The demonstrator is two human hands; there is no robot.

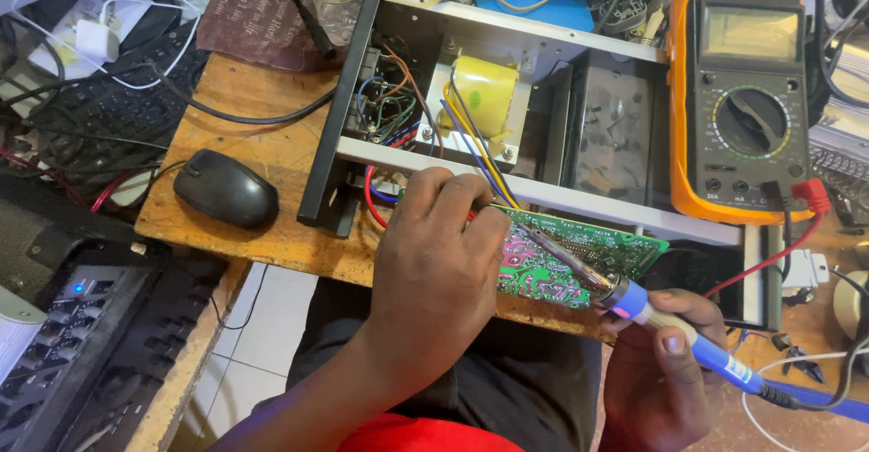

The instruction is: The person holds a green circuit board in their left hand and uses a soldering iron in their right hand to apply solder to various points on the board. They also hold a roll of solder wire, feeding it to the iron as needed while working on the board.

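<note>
- Left hand (pixel 434 262) closed around the edge of the green circuit board (pixel 579 253), tilted over the desk (pixel 262 144) edge.
- Right hand (pixel 656 361) grips the blue soldering iron (pixel 634 303), tip on the board.
- Open metal chassis (pixel 543 117) and multimeter (pixel 742 99) behind.

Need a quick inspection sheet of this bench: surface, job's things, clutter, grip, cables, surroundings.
Surface: wooden board, worn, on a crowded bench.
Job's things: green circuit board tilted at the front of the open metal chassis; blue soldering iron, tip on the board.
Clutter: black mouse, orange multimeter, yellow-taped transformer inside the chassis.
Grip: left hand steadies the circuit board; right hand holds the iron's handle.
Cables: red lead plugged into the multimeter; coloured wires run from chassis to board.
Surroundings: keyboard at left, tiled floor below.
</note>
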